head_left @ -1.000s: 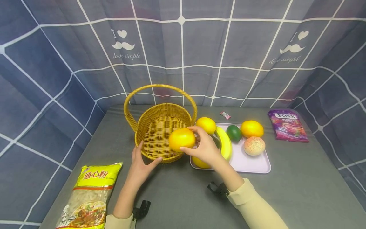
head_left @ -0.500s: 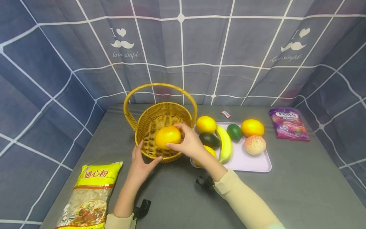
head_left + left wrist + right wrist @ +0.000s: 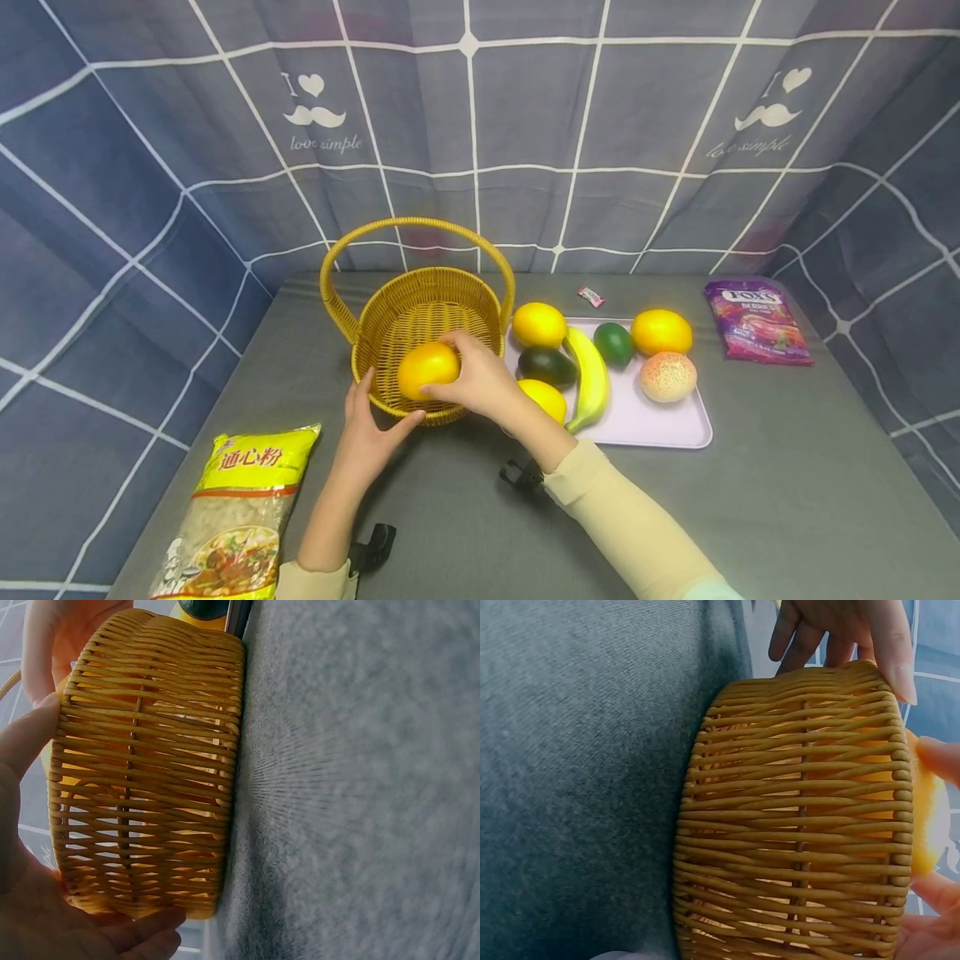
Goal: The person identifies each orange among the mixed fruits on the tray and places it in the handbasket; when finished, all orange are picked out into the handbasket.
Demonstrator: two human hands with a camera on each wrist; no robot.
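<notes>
My right hand [image 3: 480,379] holds an oval orange-yellow fruit [image 3: 427,371] between thumb and fingers. The fruit is at the near inner side of the round wicker basket [image 3: 435,286], partly below its rim. Whether it touches the basket floor I cannot tell. My left hand [image 3: 372,442] grips the basket at its near left side. Its thumb [image 3: 34,735] lies at the rim and its fingers [image 3: 154,930] reach round the outer wall. In the right wrist view, the fruit [image 3: 928,817] shows past the rim, with the thumb against it. The basket's tall handle stands upright.
Right of the basket is a pale pink tray [image 3: 637,425] with a banana [image 3: 590,379], a dark green fruit [image 3: 547,366], a peach-like fruit [image 3: 667,377] and several others. A pasta bag [image 3: 240,508] lies left, a purple candy bag [image 3: 757,321] far right, a small wrapped sweet [image 3: 591,296] behind.
My right hand has carried the orange-yellow fruit left from the tray side and lowered it into the basket. My left hand has stayed at the basket's side.
</notes>
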